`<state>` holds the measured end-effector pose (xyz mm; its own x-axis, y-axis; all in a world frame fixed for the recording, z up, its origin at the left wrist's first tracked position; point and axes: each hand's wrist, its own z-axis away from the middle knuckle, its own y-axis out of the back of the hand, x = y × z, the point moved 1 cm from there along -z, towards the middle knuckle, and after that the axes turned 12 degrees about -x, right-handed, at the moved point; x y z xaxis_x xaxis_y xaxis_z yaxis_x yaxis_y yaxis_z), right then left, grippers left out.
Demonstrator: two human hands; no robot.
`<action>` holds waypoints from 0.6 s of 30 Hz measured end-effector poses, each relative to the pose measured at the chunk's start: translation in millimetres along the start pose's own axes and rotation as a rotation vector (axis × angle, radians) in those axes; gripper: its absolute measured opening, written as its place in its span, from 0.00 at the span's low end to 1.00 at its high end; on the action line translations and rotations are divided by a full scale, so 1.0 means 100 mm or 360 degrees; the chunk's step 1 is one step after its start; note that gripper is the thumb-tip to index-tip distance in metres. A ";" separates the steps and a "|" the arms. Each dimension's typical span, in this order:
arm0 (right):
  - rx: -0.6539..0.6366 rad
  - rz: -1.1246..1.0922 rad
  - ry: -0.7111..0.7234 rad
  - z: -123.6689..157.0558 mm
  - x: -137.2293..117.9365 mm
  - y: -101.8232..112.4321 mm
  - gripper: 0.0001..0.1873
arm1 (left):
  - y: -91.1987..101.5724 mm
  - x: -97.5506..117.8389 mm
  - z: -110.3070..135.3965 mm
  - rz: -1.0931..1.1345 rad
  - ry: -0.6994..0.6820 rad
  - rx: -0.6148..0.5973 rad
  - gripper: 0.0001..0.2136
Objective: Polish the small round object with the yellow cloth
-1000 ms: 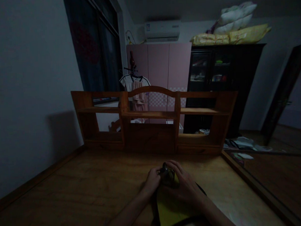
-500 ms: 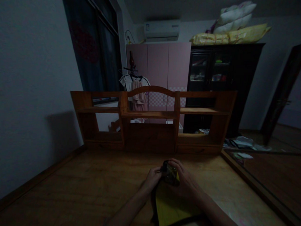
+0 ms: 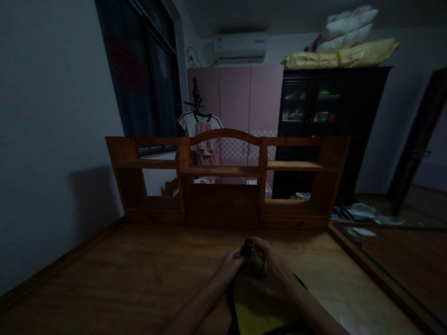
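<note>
Both my hands meet over the wooden surface [image 3: 121,283] near its front middle. My left hand [image 3: 230,266] and my right hand [image 3: 276,278] are wrapped round a small dark rounded object [image 3: 253,259]; in the dim light I cannot make out what it is. Under the hands lies a yellow cloth with a dark edge [image 3: 256,315].
A low wooden shelf unit [image 3: 224,179] stands across the far edge of the surface. A grey wall is at the left, a drop to the floor at the right. Behind are a pink wardrobe [image 3: 239,98], a dark cabinet [image 3: 331,115] with bedding on top, and hanging clothes [image 3: 202,134].
The hands and the dark object have stayed in nearly the same spot, with slight shifts of the fingers round it. The view has dipped a little.
</note>
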<state>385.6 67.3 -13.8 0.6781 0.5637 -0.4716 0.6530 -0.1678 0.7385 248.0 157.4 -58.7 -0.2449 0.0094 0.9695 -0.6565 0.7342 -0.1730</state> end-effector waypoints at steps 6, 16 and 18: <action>-0.0022 -0.0049 -0.0012 -0.01 -0.05 0.01 0.42 | 0.01 0.04 0.02 -0.0201 -0.0027 0.0133 0.15; -0.0150 -0.0032 0.0028 -0.04 0.02 -0.01 0.43 | 0.11 -0.05 0.05 -0.0442 -0.0027 0.0242 0.18; -0.0160 -0.0027 0.0025 -0.04 0.03 0.00 0.43 | 0.11 -0.03 0.06 -0.0472 -0.0029 0.0248 0.19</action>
<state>386.0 72.1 -12.9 0.6614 0.5787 -0.4771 0.6265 -0.0765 0.7757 237.9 161.3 -64.8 -0.0385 -0.2025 0.9785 -0.8020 0.5904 0.0906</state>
